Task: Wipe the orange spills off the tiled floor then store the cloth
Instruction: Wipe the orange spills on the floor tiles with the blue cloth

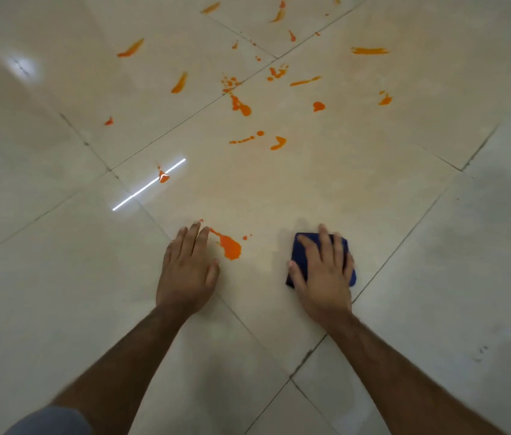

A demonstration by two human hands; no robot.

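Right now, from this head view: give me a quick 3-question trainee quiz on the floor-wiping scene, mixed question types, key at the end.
1. True or false: the folded dark blue cloth lies under the left hand.
2. Multiple choice: the large orange blob of spill nearest the person sits (A) right of the cloth, (B) between the two hands, (C) under the cloth.
3. Short answer: are the orange streaks farther out on the glossy beige tiled floor already wiped?

Key:
1. False; the right hand presses it flat.
2. B, just beside the left hand's fingertips.
3. No, many streaks and drops remain.
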